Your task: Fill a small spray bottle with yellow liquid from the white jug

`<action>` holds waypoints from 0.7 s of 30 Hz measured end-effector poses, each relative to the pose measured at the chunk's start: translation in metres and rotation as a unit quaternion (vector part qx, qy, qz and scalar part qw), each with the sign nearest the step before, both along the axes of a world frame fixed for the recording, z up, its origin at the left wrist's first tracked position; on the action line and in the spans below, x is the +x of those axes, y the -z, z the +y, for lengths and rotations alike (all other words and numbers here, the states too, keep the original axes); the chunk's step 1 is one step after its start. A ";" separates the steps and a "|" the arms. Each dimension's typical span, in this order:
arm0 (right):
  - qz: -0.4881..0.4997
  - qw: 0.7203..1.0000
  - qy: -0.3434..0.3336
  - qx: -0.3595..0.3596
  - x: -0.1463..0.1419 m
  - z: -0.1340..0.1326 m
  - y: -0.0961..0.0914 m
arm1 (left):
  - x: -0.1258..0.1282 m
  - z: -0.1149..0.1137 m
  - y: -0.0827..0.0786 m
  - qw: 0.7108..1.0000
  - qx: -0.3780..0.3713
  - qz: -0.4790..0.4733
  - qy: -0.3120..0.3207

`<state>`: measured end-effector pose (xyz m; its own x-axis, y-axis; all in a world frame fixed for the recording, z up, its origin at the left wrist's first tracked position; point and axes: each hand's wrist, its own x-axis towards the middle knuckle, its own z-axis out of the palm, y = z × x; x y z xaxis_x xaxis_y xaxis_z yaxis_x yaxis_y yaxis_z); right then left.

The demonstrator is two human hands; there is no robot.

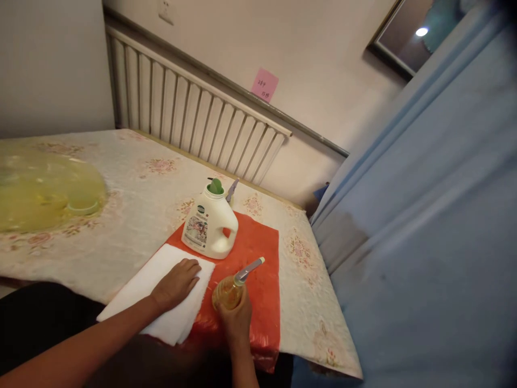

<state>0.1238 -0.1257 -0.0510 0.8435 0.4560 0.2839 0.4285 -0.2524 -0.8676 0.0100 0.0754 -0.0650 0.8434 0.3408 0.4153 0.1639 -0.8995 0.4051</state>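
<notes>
My left hand [176, 283] lies palm down on a folded white towel [161, 318], its fingers resting on the cloth. My right hand [238, 315] is wrapped round a ribbed, see-through spray bottle [227, 293] with amber liquid in it and a grey-purple head tilted up to the right. Beyond both hands, a cream detergent jug [210, 226] stands upright with its handle to the right and something green in its open neck. Under the bottle and part of the towel is a red plastic sheet [264, 258].
A floral cloth covers the table [133, 205]. At the left lies a large, see-through yellowish bag [52, 183]. Behind the jug, a grey-purple piece [232, 189] is partly hidden. A radiator [194, 108] lines the wall, and a blue curtain [416, 231] hangs at the right.
</notes>
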 end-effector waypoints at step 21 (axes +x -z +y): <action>0.034 0.986 0.160 0.007 0.201 0.010 -0.040 | 0.001 0.007 0.030 0.996 0.070 -0.009 -0.054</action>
<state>0.3250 -0.1161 -0.0113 0.9610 0.1593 0.2259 0.2692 -0.3542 -0.8956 0.0105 0.0826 -0.0947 0.7971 0.3664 0.4799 0.2568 -0.9251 0.2797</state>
